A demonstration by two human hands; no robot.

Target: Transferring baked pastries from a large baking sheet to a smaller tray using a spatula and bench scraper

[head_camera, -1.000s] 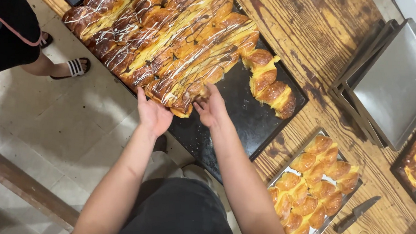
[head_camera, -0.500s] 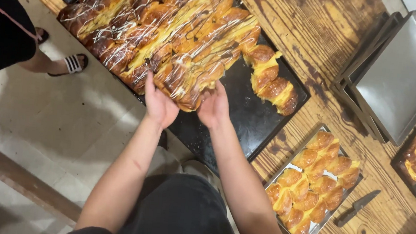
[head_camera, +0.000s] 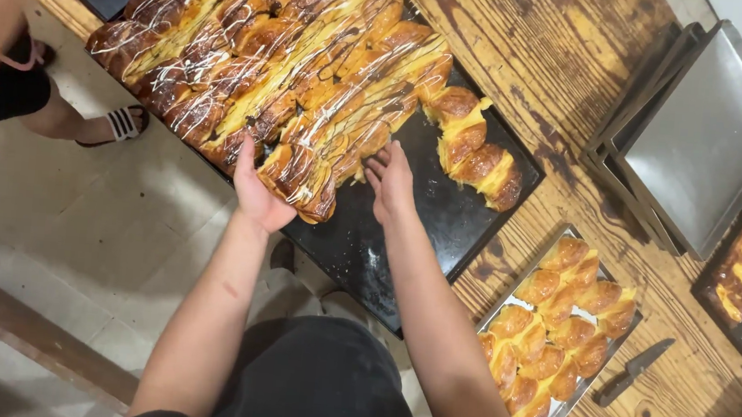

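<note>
You're standing at a rough, knotty wooden table (head_camera: 574,92), its grain dark and streaky, with pale concrete floor (head_camera: 77,238) showing off its left edge. A flat black baking tray (head_camera: 422,230) is lying across the table, hanging out over that edge towards you. On it, a big slab of glazed pastries (head_camera: 285,61) is shining golden-brown, striped with white and dark drizzle. Your left hand (head_camera: 259,193) is cupping the slab's near corner, fingers open underneath it. Your right hand (head_camera: 391,182) is lying flat and open just beside that corner, fingertips touching the pastry edge. Right of you, a small metal pan of plain buns (head_camera: 555,338) is sitting near a dark-handled knife (head_camera: 632,372), and stacked steel trays (head_camera: 703,138) are resting farther off.
</note>
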